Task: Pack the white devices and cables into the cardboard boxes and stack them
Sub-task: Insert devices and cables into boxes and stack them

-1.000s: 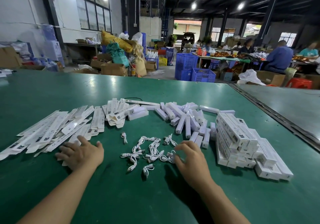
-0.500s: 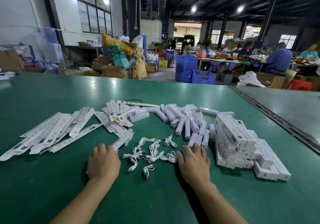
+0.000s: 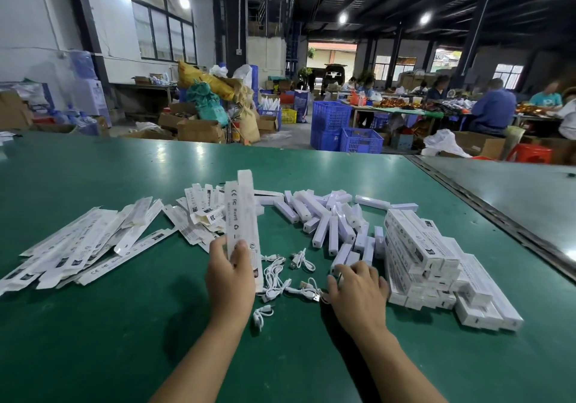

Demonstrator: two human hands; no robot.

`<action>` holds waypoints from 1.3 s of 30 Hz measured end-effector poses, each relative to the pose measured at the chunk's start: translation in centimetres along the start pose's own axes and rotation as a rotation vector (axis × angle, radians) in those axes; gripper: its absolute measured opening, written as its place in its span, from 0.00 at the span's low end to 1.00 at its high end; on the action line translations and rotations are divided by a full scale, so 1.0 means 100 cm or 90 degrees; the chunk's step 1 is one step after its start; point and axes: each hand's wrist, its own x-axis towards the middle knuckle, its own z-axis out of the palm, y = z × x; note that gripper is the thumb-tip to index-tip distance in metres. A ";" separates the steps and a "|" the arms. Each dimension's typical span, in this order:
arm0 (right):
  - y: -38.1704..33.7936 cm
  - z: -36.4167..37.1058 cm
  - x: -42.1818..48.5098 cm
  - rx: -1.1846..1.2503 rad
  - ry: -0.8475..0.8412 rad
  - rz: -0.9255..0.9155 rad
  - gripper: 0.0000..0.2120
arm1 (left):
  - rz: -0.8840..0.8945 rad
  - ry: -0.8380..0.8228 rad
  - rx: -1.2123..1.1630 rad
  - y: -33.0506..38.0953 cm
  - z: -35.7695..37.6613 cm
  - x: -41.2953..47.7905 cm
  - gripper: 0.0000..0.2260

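Note:
My left hand (image 3: 230,273) grips a flat white cardboard box (image 3: 242,225) and holds it upright above the table. More flat boxes (image 3: 87,246) lie fanned out at the left. A heap of white devices (image 3: 327,215) lies in the middle. Small white cables (image 3: 286,278) are scattered between my hands. My right hand (image 3: 358,290) lies over the near end of the device heap, its fingers curled around a white device (image 3: 341,257). A stack of packed boxes (image 3: 436,265) stands at the right.
The green table (image 3: 93,340) meets a second table (image 3: 514,190) at a dark metal seam on the right. Beyond the far edge are blue crates (image 3: 343,134), cardboard cartons and sacks. Several people sit at tables at the back right.
My left hand has lifted a flat box off the table and stood it upright. My right hand has shifted right onto the near devices.

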 end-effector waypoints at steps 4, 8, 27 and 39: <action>-0.007 -0.006 -0.007 0.248 0.102 -0.087 0.10 | -0.122 -0.080 -0.149 0.009 0.024 -0.014 0.09; -0.021 -0.012 -0.018 0.651 -0.076 -0.087 0.12 | -0.167 -0.242 -0.200 0.007 0.037 -0.032 0.23; -0.001 -0.029 -0.010 0.954 -0.168 0.142 0.03 | -0.299 -0.683 -0.215 0.005 0.027 -0.064 0.08; 0.006 -0.017 -0.002 0.947 -0.144 0.119 0.23 | -0.402 -0.569 -0.510 -0.003 0.023 -0.045 0.21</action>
